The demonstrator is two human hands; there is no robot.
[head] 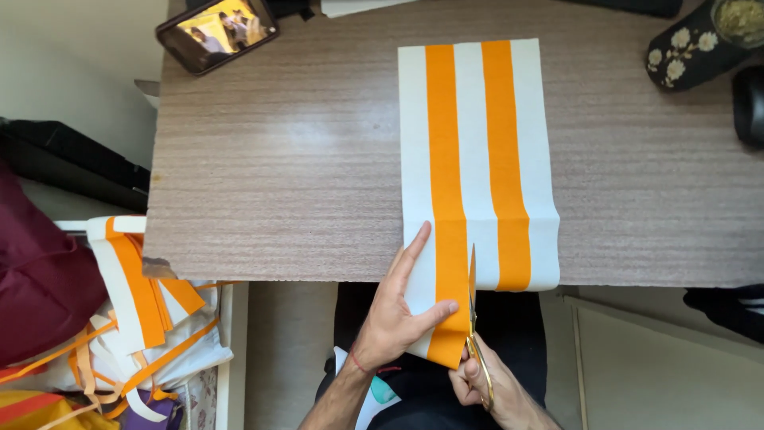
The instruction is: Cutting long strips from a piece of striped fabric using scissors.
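striped sheet (477, 159) on table (278, 159), phone (216, 32) far left corner

The paper (477, 159) has white and orange stripes. The scissors (475, 318) are gold. The counter (278, 159) is brown wood grain. A black case (688, 49) has white flowers.
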